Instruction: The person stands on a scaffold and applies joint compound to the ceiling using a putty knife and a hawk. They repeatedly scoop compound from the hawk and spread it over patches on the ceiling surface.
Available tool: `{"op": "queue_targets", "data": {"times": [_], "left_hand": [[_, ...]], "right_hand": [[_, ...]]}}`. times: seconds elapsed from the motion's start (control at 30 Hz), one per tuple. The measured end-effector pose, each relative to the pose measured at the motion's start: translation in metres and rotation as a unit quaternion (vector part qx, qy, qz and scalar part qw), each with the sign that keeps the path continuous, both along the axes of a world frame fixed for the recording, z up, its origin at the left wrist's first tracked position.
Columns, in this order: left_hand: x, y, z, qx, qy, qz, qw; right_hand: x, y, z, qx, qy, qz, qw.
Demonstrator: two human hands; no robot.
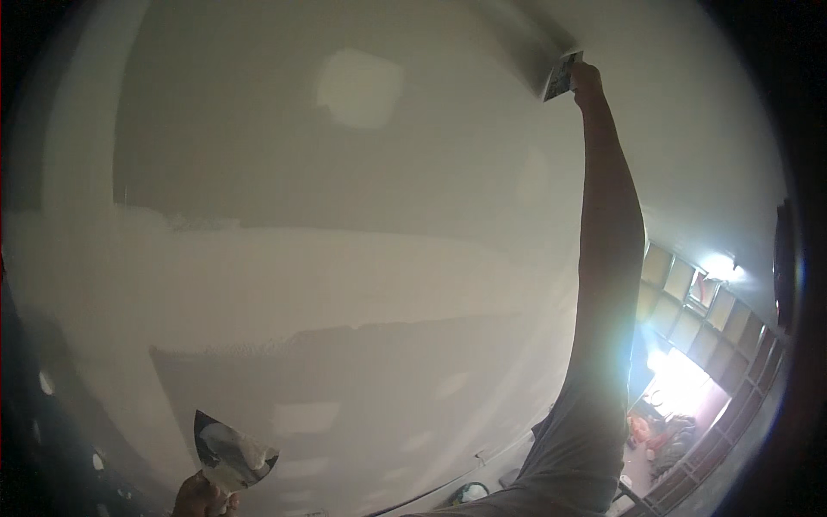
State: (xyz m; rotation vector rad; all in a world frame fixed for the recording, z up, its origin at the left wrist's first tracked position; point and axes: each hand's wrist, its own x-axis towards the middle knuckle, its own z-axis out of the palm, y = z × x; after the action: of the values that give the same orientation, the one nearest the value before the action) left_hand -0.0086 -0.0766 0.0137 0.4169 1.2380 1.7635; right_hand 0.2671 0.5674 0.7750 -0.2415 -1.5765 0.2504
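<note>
At the upper right, my raised right hand (589, 82) is closed around a drywall taping knife (562, 77) set against the wall or ceiling surface. Low on the left, my left hand (205, 495) grips a second wide knife (226, 450), whose blade carries some whitish compound. Grey drywall (250, 146) fills most of the view. It bears a squarish pale patch (362, 88) near the top and a broad pale band (345, 267) across the middle. Smaller pale spots show lower down.
To the right is an open metal stud frame (680, 302) beside a glaring bright opening (680, 388). A bright lamp (722, 269) shines above it. A round container (472, 493) stands at the bottom, beneath my right sleeve. Reddish and grey items lie beside the opening.
</note>
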Motion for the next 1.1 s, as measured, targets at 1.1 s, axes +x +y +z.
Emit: {"op": "queue_targets", "data": {"times": [1.1], "left_hand": [[0.047, 0.021, -0.156, 0.072, -0.062, 0.081, 0.992]], "right_hand": [[0.017, -0.042, -0.026, 0.003, -0.017, -0.138, 0.990]]}}
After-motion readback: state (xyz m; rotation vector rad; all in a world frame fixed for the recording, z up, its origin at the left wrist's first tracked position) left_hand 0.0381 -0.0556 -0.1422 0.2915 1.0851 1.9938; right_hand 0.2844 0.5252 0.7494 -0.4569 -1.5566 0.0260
